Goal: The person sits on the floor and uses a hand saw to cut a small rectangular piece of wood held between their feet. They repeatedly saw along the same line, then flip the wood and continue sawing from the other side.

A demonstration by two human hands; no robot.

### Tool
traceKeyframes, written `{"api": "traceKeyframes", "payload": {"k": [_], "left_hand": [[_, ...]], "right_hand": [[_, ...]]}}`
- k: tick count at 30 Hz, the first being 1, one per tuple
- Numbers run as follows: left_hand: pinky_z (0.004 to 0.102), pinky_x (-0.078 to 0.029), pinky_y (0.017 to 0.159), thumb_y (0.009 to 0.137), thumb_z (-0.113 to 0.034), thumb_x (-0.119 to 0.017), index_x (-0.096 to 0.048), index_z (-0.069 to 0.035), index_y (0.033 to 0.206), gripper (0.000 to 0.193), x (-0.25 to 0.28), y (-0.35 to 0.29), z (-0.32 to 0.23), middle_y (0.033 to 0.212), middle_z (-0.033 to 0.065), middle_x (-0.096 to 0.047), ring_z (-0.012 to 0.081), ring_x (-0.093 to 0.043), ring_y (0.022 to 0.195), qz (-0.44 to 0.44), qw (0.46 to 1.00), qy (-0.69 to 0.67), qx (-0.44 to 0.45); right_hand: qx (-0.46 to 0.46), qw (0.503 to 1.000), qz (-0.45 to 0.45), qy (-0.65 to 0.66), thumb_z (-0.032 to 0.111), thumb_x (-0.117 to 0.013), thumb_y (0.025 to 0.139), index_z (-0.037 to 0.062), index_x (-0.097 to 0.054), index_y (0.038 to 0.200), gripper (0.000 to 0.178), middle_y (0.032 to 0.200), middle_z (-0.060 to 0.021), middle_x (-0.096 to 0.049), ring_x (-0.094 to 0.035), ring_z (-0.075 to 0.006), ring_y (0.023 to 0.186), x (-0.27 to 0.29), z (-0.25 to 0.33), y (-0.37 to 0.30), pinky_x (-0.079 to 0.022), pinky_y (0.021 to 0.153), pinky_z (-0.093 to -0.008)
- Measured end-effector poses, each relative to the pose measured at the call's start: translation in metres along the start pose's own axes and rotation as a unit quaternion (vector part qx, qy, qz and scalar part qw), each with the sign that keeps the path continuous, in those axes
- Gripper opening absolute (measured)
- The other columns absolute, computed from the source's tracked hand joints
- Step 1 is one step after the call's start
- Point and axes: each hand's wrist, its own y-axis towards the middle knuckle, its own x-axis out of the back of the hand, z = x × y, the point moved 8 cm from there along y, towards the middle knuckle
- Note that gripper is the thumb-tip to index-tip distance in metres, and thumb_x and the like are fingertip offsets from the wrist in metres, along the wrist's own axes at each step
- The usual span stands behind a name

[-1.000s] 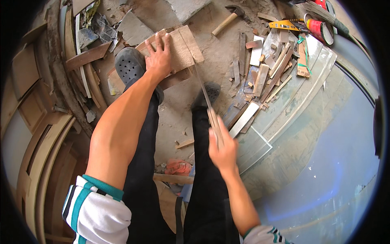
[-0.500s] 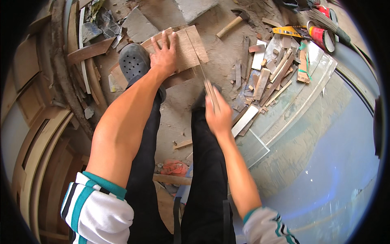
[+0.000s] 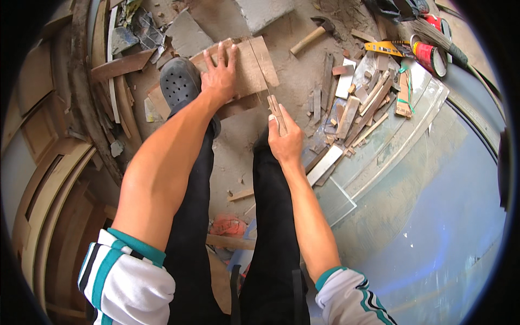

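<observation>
My left hand (image 3: 219, 80) lies flat on a light wooden board (image 3: 248, 67), fingers spread, pressing it from above. A narrow cut line runs through the board near its right end. My right hand (image 3: 287, 140) is wrapped round the wooden handle of a saw (image 3: 277, 112). Its thin blade lies in line with the cut and is hard to make out. Next to my left hand, my left foot in a dark clog (image 3: 179, 82) rests against the board. A darker wood piece (image 3: 238, 106) shows beneath the board's near edge.
A hammer (image 3: 310, 40) lies beyond the board. To the right are many wood offcuts (image 3: 348, 116), a yellow-and-black tool (image 3: 385, 48), a red can (image 3: 428, 55) and glass sheets (image 3: 390, 179). Concrete slabs (image 3: 187, 33) lie at the back; wooden frames (image 3: 51, 216) stand at the left.
My right hand with the saw has drawn slightly toward the board and the handle is less blurred. My left hand and the board have stayed in place.
</observation>
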Motion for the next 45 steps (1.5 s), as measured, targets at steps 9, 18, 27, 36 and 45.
{"api": "traceKeyframes", "payload": {"k": [9, 18, 27, 36, 45], "left_hand": [[0.0642, -0.043, 0.109, 0.062, -0.024, -0.096, -0.003, -0.023, 0.164, 0.138, -0.005, -0.003, 0.011, 0.17, 0.0151, 0.003, 0.0544, -0.005, 0.151, 0.014, 0.999, 0.008, 0.03], [0.0632, -0.043, 0.108, 0.061, -0.027, -0.097, 0.0, -0.023, 0.164, 0.142, -0.003, -0.004, 0.015, 0.17, 0.016, 0.004, 0.0552, -0.005, 0.151, 0.002, 1.0, 0.005, 0.028], [0.0602, -0.044, 0.109, 0.061, -0.029, -0.096, 0.001, -0.021, 0.164, 0.141, -0.003, -0.001, 0.006, 0.17, 0.0183, 0.003, 0.0556, -0.004, 0.151, 0.003, 1.0, 0.019, 0.008], [0.0512, -0.016, 0.125, 0.088, -0.046, -0.069, 0.004, -0.011, 0.163, 0.11, -0.042, -0.028, -0.062, 0.168, 0.0248, 0.006, 0.0398, -0.002, 0.156, 0.004, 0.973, 0.229, -0.038], [0.0474, -0.005, 0.127, 0.099, -0.054, -0.05, -0.006, -0.004, 0.162, 0.092, -0.062, -0.066, -0.14, 0.166, 0.0293, -0.003, 0.0356, -0.004, 0.157, -0.063, 0.976, 0.014, -0.207]], "right_hand": [[0.025, 0.999, 0.019, 0.016, 0.013, -0.063, 0.096, -0.0042, -0.06, 0.135, 0.042, 0.115, -0.0236, -0.072, -0.073, -0.0336, 0.102, 0.057, 0.015, -0.1, -0.059, 0.082, -0.0371], [0.007, 1.0, 0.0, 0.001, 0.018, -0.066, 0.096, -0.0048, -0.062, 0.132, 0.042, 0.109, -0.0253, -0.073, -0.074, -0.0362, 0.098, 0.046, 0.001, -0.089, -0.059, 0.08, -0.0386], [-0.09, 0.992, -0.079, 0.041, 0.016, -0.065, 0.097, -0.0085, -0.062, 0.13, 0.041, 0.113, -0.0243, -0.073, -0.073, -0.0284, 0.104, 0.074, -0.021, -0.112, -0.055, 0.09, -0.0345], [-0.121, 0.985, -0.081, 0.097, 0.02, -0.065, 0.098, -0.0081, -0.061, 0.132, 0.044, 0.118, -0.0238, -0.071, -0.071, -0.0281, 0.108, 0.089, -0.008, -0.154, -0.053, 0.095, -0.0351], [-0.165, 0.976, -0.122, 0.078, 0.019, -0.062, 0.1, -0.0114, -0.059, 0.132, 0.045, 0.121, -0.0228, -0.071, -0.069, -0.0287, 0.111, 0.132, -0.04, -0.194, -0.052, 0.097, -0.036]]}}
